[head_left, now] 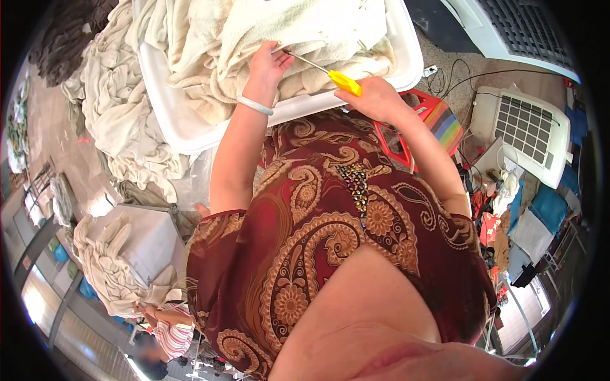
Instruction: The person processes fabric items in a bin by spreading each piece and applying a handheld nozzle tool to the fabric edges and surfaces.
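Observation:
My right hand [375,98] is closed round the yellow handle of a thin-shafted tool [343,81]. Its metal shaft points left over the cloth, and the dark tip reaches the fingers of my left hand [270,66]. The exact kind of tool is not clear. With fingers curled, my left hand grips the cream cloth [298,28] beside the tip; a pale bracelet [255,105] circles that wrist. The cloth lies heaped in a white plastic tub [190,145] in front of my body.
More cream cloth [117,95] is piled on the floor left of the tub. A red stool [406,136] with a striped seat stands right of it. Cables [452,76] and a white grille unit [518,127] lie farther right. Another person in striped clothing [173,333] handles cloth at lower left.

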Motion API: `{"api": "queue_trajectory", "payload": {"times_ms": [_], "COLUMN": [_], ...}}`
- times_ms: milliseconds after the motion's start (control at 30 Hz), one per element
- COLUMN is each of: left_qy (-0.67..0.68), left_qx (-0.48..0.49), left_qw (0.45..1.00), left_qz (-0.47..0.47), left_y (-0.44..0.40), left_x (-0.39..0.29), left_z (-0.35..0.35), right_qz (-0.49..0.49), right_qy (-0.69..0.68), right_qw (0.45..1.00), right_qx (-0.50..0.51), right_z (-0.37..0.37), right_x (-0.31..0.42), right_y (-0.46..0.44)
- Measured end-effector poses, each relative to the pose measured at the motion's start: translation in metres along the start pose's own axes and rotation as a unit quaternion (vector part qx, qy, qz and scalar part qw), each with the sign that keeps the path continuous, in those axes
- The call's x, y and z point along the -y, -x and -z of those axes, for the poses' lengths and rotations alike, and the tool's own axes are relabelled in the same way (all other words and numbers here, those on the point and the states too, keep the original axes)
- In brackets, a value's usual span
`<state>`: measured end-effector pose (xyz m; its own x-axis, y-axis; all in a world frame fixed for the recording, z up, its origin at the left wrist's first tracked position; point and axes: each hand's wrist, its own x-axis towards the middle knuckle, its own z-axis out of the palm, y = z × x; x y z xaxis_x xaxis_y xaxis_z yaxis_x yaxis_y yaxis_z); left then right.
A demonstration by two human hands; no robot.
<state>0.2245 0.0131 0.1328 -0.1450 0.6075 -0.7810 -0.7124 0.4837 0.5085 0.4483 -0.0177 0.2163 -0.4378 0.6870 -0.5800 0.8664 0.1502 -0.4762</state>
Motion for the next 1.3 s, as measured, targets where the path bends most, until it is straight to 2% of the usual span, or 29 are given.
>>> {"api": "queue_trajectory", "payload": {"times_ms": [300,433,600,733,833,900,1000,1133,1300], "left_qy": [0.002,-0.011,0.016,-0.002,-0.011,-0.055,-0.086,-0.095,-0.09], "left_qx": [-0.033,-0.012,-0.049,-0.038,-0.009,0.035,0.067,0.034,0.043], "left_qw": [0.999,1.0,0.999,0.999,0.999,0.998,0.994,0.994,0.994], "left_qz": [0.006,0.003,0.002,-0.019,-0.047,0.004,0.021,0.036,0.049], "left_y": [-0.004,0.002,-0.007,-0.006,0.003,0.01,0.006,-0.01,-0.012], "left_x": [0.003,0.001,0.005,0.008,0.022,0.031,0.039,0.043,0.037], "left_z": [0.003,0.003,0.009,0.008,-0.006,-0.022,-0.045,-0.062,-0.06], "right_qz": [0.002,-0.002,-0.01,-0.003,-0.014,-0.017,-0.061,-0.071,-0.051], "right_qy": [0.023,0.007,0.007,0.014,-0.003,-0.006,-0.079,-0.074,-0.089], "right_qw": [1.0,1.0,1.0,1.0,1.0,0.999,0.994,0.994,0.992], "right_qx": [-0.014,-0.01,-0.007,0.016,-0.017,-0.04,-0.038,-0.047,-0.068], "right_z": [0.003,0.002,0.001,-0.002,-0.013,-0.012,-0.003,-0.001,-0.002], "right_x": [0.005,0.006,0.006,0.002,-0.026,-0.039,-0.042,-0.047,-0.05], "right_y": [0.006,0.006,0.006,0.016,0.026,0.035,0.051,0.053,0.047]}}
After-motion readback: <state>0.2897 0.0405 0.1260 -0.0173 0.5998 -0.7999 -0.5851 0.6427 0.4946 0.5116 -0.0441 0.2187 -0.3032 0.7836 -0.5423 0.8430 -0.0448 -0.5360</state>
